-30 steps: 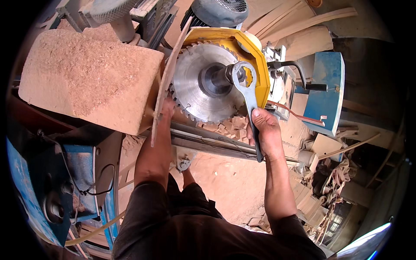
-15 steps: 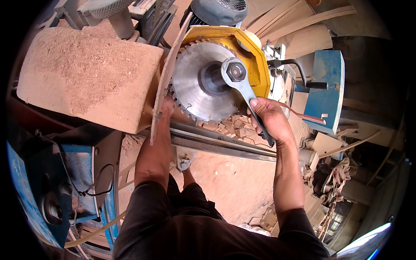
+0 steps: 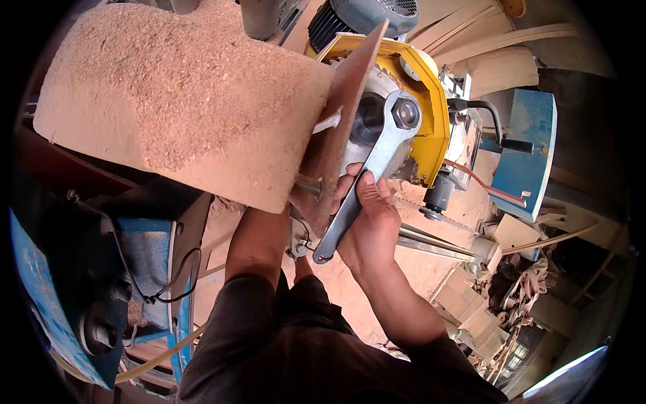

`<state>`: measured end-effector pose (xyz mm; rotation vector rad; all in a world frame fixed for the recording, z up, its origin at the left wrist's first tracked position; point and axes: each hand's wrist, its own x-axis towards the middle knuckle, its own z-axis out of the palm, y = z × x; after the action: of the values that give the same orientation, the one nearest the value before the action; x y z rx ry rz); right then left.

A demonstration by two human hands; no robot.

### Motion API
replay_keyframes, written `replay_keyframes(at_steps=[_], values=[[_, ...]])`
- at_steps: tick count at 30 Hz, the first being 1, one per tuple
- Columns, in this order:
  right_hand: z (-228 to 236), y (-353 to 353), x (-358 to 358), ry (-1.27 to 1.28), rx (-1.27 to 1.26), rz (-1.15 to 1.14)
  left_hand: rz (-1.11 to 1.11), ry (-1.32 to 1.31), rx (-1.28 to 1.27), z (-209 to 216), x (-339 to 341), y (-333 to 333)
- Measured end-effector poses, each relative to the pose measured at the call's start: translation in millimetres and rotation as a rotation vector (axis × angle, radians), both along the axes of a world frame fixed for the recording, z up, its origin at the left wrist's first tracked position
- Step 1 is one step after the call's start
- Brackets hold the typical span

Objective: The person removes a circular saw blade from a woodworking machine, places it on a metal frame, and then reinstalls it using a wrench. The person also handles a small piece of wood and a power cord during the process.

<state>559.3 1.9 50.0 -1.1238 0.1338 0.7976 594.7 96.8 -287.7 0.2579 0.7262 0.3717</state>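
My right hand (image 3: 377, 225) is wrapped around the handle of a large open-end wrench (image 3: 367, 178), thumb along its flat side. The wrench's head sits around the dark hex nut (image 3: 406, 113) at the arbor end, and its handle slants down to the left. Behind the wrench is a toothed circular saw blade (image 3: 378, 82) with a dark round flange (image 3: 368, 120), set in a yellow housing (image 3: 437, 135). A reddish-brown upright panel (image 3: 346, 101) covers the blade's left part. My left forearm (image 3: 257, 244) reaches up beneath the sawdust-covered hood; the left hand is hidden there.
The curved hood (image 3: 182, 101), heaped with sawdust, fills the upper left. A grey motor (image 3: 370, 17) stands behind the housing. To the right are a bent black crank handle (image 3: 494, 118) and a blue panel (image 3: 528, 151). Wood scraps (image 3: 471, 310) lie at lower right.
The wrench handle has swung from pointing down-right to down-left, with my right hand moving left along with it. The view has shifted, and the panel now covers more of the blade.
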Motion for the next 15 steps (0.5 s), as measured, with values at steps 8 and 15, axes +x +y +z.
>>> replay_keyframes(at_steps=[8, 15], values=[[-17.0, 26.1, -10.5, 0.004, 0.211, -0.055, -0.151, -0.090, -0.047, 23.9, 18.2, 15.2], [-9.4, -5.1, 18.5, 0.083, 0.024, 0.185, -0.117, 0.001, -0.006, 17.2, 25.4, 18.6]])
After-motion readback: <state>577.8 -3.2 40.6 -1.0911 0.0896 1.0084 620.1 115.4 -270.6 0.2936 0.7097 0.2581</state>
